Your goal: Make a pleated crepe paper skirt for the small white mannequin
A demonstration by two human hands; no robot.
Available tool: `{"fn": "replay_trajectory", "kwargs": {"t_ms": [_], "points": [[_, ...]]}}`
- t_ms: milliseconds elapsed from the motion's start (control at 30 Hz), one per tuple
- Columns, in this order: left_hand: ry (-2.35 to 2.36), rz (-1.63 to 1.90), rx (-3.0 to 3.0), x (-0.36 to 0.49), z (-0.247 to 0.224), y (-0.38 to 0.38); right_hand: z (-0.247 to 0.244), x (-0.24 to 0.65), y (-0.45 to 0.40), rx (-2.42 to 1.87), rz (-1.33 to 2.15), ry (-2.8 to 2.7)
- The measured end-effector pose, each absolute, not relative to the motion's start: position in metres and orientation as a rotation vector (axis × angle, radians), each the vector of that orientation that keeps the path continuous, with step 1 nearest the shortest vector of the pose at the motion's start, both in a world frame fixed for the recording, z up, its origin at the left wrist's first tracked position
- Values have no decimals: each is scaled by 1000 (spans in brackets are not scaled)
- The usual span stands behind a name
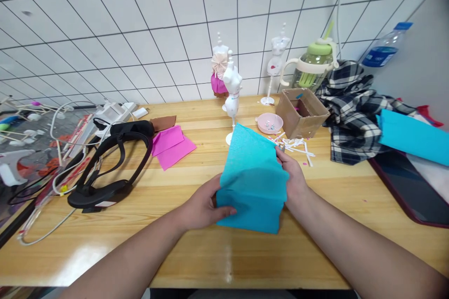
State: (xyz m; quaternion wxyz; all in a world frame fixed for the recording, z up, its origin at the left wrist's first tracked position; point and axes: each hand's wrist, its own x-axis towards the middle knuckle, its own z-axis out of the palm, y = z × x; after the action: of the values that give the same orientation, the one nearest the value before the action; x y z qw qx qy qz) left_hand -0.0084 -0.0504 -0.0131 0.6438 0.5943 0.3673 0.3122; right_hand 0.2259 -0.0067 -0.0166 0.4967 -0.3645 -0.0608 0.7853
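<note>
A sheet of turquoise crepe paper (255,177), creased across its middle, is held up over the wooden table between both hands. My left hand (206,205) grips its lower left edge, thumb in front and fingers behind. At the right edge my right hand (293,175) is closed on the same paper, most of its fingers hidden behind it. Just beyond the paper stands a small white mannequin (232,84), its base partly covered. Behind that, a second mannequin (220,67) wears a cream top and a magenta skirt. A third, bare mannequin (277,58) stands further right.
A pink dish (270,124) of small beads, white paper strips (298,144) and a cardboard box (302,114) lie beyond my right hand. Leftward are magenta paper (175,149) and a black headset (114,163). On the right are plaid cloth (354,112) and a tablet (403,182).
</note>
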Motion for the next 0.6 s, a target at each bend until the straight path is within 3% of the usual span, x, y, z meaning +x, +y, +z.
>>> {"fn": "replay_trajectory", "kwargs": {"t_ms": [167, 333, 533, 600], "points": [[708, 645, 1167, -8, -11, -43, -15, 223, -8, -933, 1890, -245], [592, 307, 992, -17, -6, -31, -14, 228, 0, -1054, 1738, -374], [755, 363, 913, -41, 5, -23, 2, 278, 9, -1603, 1429, -1197], [763, 418, 886, -48, 8, -19, 10, 290, 5, -1690, 1533, -1481]]}}
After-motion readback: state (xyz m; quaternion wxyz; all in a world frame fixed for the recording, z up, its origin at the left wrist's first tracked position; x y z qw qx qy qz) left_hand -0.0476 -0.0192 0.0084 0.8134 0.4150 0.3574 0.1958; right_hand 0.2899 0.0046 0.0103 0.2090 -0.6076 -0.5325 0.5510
